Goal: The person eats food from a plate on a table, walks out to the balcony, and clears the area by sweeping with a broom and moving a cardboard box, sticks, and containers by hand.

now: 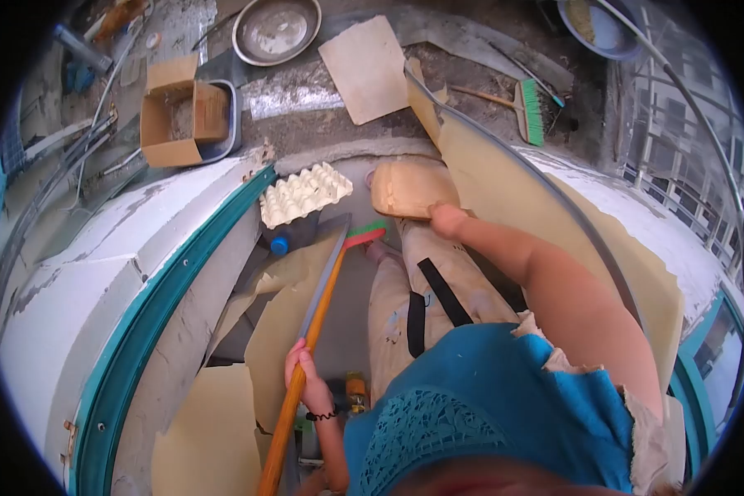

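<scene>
My left hand (306,378) is closed round the orange wooden handle of a broom (304,372). The broom's red head with green bristles (366,234) is down by my feet. A long grey strip (326,273) runs beside the handle and ends at my fingers; whether they grip it too, I cannot tell. In front of my legs, my right hand (448,220) grips the edge of a tan, rounded, board-like piece (412,188). Its exact kind is unclear. Left of it, a pale egg tray (306,196) lies over a dark container with a blue cap (279,245).
A teal metal frame (174,322) and white ledge border the left. Tan sheeting (512,178) with a grey edge curves along the right. Beyond lie a cardboard box (170,124), a metal basin (276,30), a square board (365,69) and a green-bristled broom (531,112).
</scene>
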Action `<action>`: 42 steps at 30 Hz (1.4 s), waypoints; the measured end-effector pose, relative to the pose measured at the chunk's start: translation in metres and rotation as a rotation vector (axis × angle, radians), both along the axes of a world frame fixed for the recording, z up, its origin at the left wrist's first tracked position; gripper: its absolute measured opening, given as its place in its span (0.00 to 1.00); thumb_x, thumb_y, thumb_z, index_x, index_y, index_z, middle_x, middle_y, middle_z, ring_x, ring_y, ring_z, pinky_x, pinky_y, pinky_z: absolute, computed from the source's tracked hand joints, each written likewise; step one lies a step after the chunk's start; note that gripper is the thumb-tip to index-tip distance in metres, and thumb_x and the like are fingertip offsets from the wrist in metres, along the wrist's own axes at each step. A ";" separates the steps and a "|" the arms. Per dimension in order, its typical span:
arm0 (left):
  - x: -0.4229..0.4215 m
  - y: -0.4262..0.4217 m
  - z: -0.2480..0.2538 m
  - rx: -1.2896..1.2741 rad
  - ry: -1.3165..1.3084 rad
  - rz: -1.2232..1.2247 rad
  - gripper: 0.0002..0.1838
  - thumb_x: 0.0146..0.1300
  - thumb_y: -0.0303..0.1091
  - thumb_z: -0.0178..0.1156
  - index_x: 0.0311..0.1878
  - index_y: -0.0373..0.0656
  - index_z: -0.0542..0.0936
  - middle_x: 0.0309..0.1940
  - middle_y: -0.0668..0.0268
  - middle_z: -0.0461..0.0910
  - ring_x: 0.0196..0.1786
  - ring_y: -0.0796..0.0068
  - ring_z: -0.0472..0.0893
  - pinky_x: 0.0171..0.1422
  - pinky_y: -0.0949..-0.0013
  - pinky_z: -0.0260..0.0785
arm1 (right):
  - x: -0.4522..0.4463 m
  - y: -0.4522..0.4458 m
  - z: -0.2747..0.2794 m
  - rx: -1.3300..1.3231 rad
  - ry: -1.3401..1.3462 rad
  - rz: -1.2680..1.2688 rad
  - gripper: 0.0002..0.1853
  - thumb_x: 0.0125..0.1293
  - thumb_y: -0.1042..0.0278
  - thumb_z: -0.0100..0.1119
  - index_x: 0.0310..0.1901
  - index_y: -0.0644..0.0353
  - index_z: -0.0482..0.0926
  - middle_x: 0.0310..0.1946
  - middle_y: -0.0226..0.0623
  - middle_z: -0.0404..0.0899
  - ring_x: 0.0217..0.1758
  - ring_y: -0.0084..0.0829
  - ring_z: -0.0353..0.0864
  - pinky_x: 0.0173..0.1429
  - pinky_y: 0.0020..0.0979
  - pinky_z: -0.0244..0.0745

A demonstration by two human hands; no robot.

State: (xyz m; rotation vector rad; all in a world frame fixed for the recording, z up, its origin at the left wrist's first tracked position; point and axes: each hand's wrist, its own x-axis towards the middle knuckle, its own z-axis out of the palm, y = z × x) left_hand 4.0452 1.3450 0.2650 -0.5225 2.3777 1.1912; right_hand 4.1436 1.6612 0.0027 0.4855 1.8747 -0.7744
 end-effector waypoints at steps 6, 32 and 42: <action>-0.011 0.000 0.002 -0.012 0.016 -0.074 0.08 0.61 0.29 0.49 0.35 0.32 0.73 0.45 0.54 0.74 0.51 0.61 0.73 0.57 0.64 0.65 | 0.042 -0.019 -0.075 0.323 0.021 0.272 0.20 0.56 0.65 0.48 0.51 0.61 0.65 0.43 0.47 0.72 0.50 0.45 0.71 0.54 0.37 0.67; -0.018 -0.012 -0.001 -0.031 -0.017 -0.148 0.09 0.62 0.32 0.50 0.35 0.35 0.73 0.46 0.53 0.73 0.54 0.59 0.72 0.60 0.59 0.62 | 0.130 0.051 -0.086 0.324 -0.190 -0.439 0.27 0.55 0.74 0.53 0.59 0.58 0.64 0.50 0.56 0.70 0.56 0.47 0.68 0.60 0.38 0.61; -0.022 -0.004 0.001 -0.052 -0.042 -0.164 0.07 0.62 0.29 0.49 0.36 0.35 0.74 0.46 0.55 0.74 0.53 0.64 0.72 0.59 0.65 0.63 | 0.016 -0.046 -0.049 0.230 0.251 0.142 0.20 0.52 0.65 0.54 0.47 0.65 0.71 0.47 0.52 0.70 0.53 0.46 0.69 0.57 0.42 0.63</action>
